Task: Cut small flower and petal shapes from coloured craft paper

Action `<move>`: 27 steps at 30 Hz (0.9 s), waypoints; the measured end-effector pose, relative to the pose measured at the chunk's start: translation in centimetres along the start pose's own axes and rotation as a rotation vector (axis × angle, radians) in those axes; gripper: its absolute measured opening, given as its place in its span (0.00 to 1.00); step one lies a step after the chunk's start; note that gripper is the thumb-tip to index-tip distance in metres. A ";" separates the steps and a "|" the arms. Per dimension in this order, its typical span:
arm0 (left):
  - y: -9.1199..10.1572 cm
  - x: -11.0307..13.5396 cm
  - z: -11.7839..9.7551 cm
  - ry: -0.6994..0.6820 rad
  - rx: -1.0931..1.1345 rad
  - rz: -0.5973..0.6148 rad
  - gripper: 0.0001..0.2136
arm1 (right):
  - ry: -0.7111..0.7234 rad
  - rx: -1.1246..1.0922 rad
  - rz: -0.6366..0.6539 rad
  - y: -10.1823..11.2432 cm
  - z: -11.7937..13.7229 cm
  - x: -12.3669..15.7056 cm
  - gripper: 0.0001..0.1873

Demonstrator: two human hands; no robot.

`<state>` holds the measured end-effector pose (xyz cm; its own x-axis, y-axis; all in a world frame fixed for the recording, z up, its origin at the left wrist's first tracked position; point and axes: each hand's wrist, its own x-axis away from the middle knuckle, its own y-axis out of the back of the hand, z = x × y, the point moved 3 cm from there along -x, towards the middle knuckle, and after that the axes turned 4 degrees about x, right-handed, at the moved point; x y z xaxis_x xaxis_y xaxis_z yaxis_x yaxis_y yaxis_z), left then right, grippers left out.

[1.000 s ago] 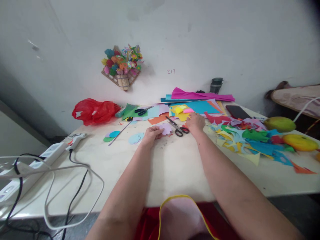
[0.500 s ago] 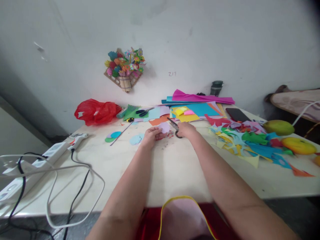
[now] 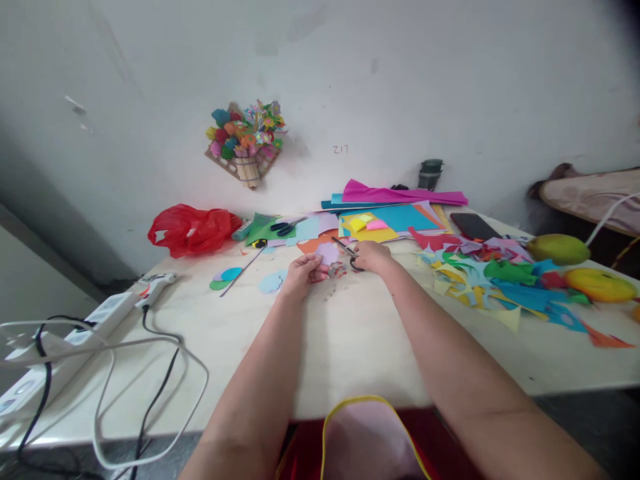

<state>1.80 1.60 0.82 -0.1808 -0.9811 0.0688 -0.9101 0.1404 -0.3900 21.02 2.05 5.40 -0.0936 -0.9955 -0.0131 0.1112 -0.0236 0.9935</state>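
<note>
Pinched in the fingers of my left hand is a small lilac paper piece with a rounded outline. My right hand is closed around a pair of scissors, whose blades point up and left beside the paper's right edge. Tiny paper snippets lie on the table below both hands. Left of my left hand rest light blue paper rounds. Farther left is a small group of green, lilac and blue paper circles, with a thin dark stick beside it.
Colourful paper scraps heap on the right near green and yellow fruit and a phone. Paper sheets and second scissors lie behind. A red plastic bag and power strips with cables occupy the left.
The view has shifted slightly. Both hands stay in nearly the same place, with the scissors still beside the lilac paper.
</note>
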 end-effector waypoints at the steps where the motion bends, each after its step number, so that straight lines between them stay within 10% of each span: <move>1: 0.1 -0.1 0.1 -0.001 -0.004 0.005 0.10 | -0.008 -0.030 -0.008 0.0 -0.2 -0.1 0.19; 12: 0.2 -0.7 0.2 -0.154 0.002 0.081 0.18 | -0.112 -0.994 0.089 -0.2 0.1 0.0 0.03; 20: 0.7 -1.3 0.4 -0.251 -0.040 0.054 0.19 | -0.036 -1.189 0.378 0.4 0.0 1.2 0.17; 27: 0.3 -1.5 0.4 -0.319 -0.199 0.003 0.18 | -0.072 -1.450 0.229 -0.4 0.3 0.0 0.13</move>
<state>1.99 3.09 0.21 -0.0872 -0.9684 -0.2338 -0.9699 0.1360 -0.2017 20.66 2.09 5.03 0.0191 -0.9846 0.1740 0.9998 0.0181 -0.0074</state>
